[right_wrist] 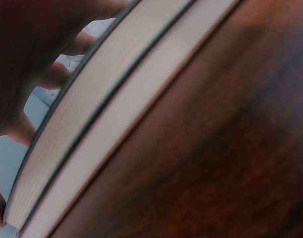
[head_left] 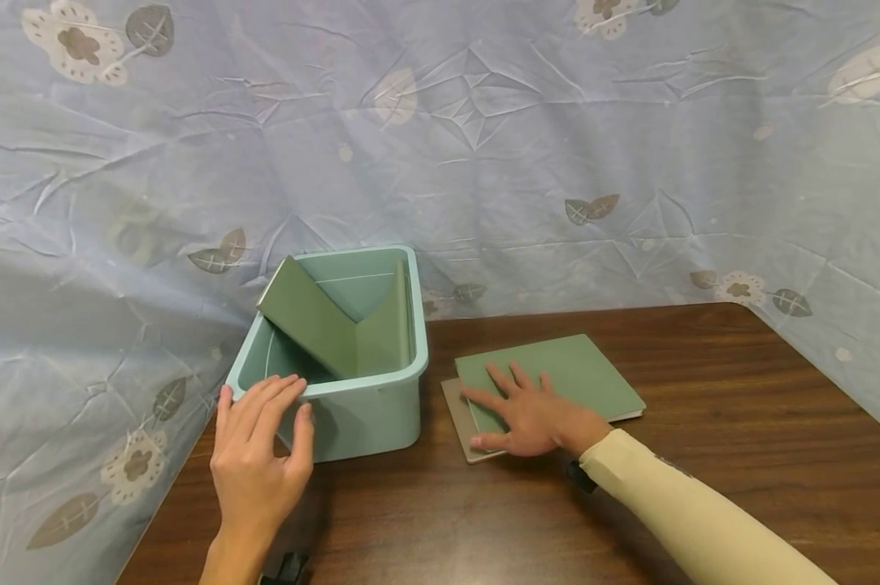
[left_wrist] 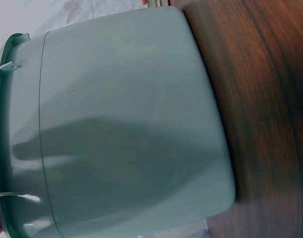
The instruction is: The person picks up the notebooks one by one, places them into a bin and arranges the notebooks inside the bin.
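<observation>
A green book [head_left: 586, 378], askew on a beige book [head_left: 464, 421] at centre right, is touched by the spread right hand [head_left: 531, 414] and might slide off if pushed unevenly, while a bin [head_left: 370, 418] at centre left is touched by the unclenched left hand [head_left: 260, 455].

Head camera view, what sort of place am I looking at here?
Probably an indoor table corner, though the room beyond is hidden. A brown wood-grain table stands by a hanging cloth printed with flowers and leaves, and a pale teal bin and stacked books are on it.
</observation>
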A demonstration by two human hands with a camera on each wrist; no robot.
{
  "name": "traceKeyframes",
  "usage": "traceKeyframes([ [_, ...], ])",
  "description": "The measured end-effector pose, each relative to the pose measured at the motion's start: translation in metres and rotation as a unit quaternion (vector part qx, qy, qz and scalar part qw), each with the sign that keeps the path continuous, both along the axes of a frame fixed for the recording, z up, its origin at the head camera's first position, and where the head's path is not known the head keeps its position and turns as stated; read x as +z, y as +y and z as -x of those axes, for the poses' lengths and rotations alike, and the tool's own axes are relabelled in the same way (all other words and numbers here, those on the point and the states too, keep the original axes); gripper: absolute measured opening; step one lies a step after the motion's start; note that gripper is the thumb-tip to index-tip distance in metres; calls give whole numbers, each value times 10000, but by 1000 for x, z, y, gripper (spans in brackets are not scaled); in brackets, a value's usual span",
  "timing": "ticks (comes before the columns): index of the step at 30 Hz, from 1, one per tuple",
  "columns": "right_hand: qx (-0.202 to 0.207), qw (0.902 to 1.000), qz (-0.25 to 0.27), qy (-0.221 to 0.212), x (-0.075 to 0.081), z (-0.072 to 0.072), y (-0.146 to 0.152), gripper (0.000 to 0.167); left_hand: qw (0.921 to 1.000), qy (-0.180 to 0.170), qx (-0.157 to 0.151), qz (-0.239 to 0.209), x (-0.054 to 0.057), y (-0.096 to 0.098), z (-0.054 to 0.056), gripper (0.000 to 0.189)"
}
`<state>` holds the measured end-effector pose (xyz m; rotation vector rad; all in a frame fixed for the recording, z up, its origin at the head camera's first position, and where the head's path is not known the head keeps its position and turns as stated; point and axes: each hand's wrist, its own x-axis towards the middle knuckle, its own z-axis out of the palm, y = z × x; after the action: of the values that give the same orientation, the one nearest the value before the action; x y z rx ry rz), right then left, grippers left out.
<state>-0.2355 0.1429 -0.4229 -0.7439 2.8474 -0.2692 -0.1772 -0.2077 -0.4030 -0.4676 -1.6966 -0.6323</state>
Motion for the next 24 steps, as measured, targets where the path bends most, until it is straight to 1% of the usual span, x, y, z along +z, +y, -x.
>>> traceKeyframes([
  [4,-57,10000,-22,47,-3,-3,-2,80,10000,2,-3,1,1,0,0,25],
  [12,-88,9996,-240,96,-7,-5,-6,92,10000,3,4,11,1,0,0,25],
  [19,-59,9988,-381,301,-7,-6,-6,97,10000,-4,-2,19,1,-1,-1,25],
  [24,-72,9988,-324,353,-7,-7,-6,98,10000,-9,-12,31,0,0,-1,25],
])
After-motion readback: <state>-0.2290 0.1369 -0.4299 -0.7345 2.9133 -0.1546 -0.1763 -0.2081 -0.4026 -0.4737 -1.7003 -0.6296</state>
